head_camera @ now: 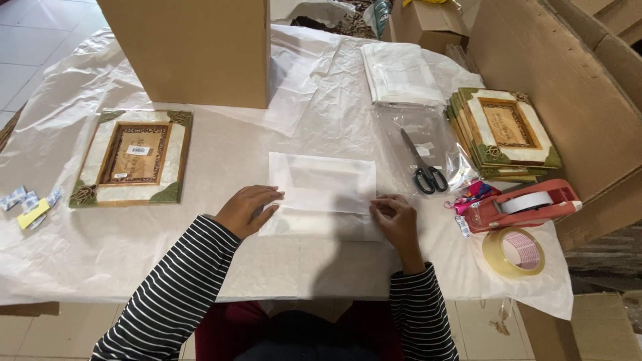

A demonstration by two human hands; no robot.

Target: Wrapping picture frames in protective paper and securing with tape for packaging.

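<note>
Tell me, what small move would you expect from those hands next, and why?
Probably reaching for the tape dispenser. Both the left hand and right hand press flat on the edges of the white wrapped packet, which looks folded shut but untaped, and the dispenser sits just beside the right hand.

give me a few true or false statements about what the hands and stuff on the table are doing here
1. Both hands press on a white wrapped flat packet. True.
2. The scissors are in the right hand. False: they lie on a clear plastic bag, untouched.
3. A single picture frame lies left of the left hand. True.
4. The tape dispenser is blue. False: it is red.
5. The stack of frames sits at the left edge. False: it is on the right.
</note>
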